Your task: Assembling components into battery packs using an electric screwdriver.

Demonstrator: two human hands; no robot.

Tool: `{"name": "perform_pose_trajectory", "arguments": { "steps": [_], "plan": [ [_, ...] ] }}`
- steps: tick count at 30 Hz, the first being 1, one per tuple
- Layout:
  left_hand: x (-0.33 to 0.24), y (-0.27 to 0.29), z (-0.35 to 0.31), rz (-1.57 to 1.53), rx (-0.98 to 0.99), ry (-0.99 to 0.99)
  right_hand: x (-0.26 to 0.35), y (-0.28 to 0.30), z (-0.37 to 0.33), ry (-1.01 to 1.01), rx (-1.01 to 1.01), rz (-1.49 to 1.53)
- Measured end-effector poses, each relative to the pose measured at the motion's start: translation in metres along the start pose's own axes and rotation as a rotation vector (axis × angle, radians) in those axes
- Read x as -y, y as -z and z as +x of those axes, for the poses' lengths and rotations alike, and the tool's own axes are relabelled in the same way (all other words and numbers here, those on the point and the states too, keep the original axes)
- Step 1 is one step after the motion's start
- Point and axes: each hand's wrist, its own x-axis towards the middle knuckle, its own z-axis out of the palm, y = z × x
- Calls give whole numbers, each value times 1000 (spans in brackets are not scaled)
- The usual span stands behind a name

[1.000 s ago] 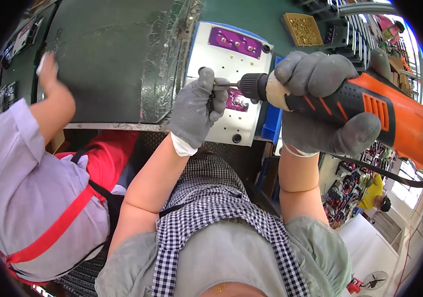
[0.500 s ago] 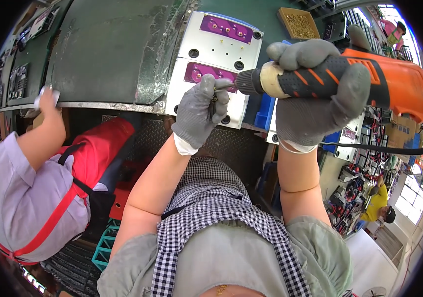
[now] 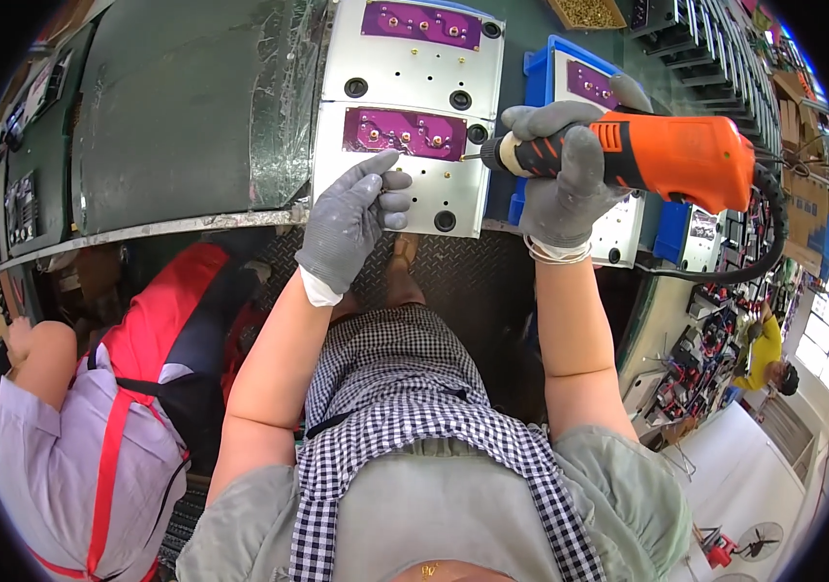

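The person's right hand (image 3: 562,184), in a grey glove, is closed around the grip of an orange electric screwdriver (image 3: 662,155), and compared with half a second ago the tool has swung down and level, so that its bit now points left toward the near metal plate (image 3: 400,199) on the green workbench (image 3: 191,107). A second ago the bit tip was right between the fingers of the left hand (image 3: 349,218); now the two are apart, and the left hand lies partly open on the plate's lower left part, fingers loosely curled just below the purple board (image 3: 405,133) fixed across the plate. Whether those fingers pinch a small screw cannot be told, since the tips are too small and grey against grey. The bit tip hangs near the right end of the purple board, beside a black hole in the plate, and seems not to touch it yet. Judged from this, a screw has probably been loaded and the driver is being brought to its place on the board. A second plate with a purple board (image 3: 421,24) lies just beyond the first, touching it, and a blue tray (image 3: 536,73) holds more plates to the right. A co-worker in a red apron (image 3: 158,335) sits at the left, whose arm has drawn back from the bench since a second ago.
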Motion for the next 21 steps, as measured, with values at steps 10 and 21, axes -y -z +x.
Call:
{"name": "perform_pose_trajectory", "arguments": {
  "steps": [10, 21],
  "plan": [
    [0, 8, 4, -21, 50, 76, -5, -2, -20, 100, 147, 232],
    [-6, 1, 4, 244, 34, 73, 3, -19, -23, -60, -163, -126]
  ]
}}
